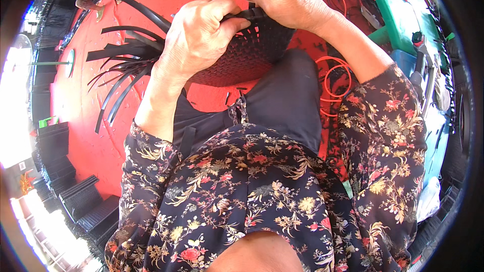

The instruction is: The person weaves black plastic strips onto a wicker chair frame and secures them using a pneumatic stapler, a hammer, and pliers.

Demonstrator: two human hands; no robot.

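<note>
Black basket is held over red floor, fingers clamped: left hand on its rim, right hand on a strip; rightward, orange tubing and a green surface are seen.

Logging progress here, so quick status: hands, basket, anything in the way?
Left hand pinching black woven basket at its rim. Right hand close by, partly cut off by frame. Loose black strips fanning out left; possible snag.

Brightly lit, blown-out glare at left, sheen on red floor, edges bowed
</note>
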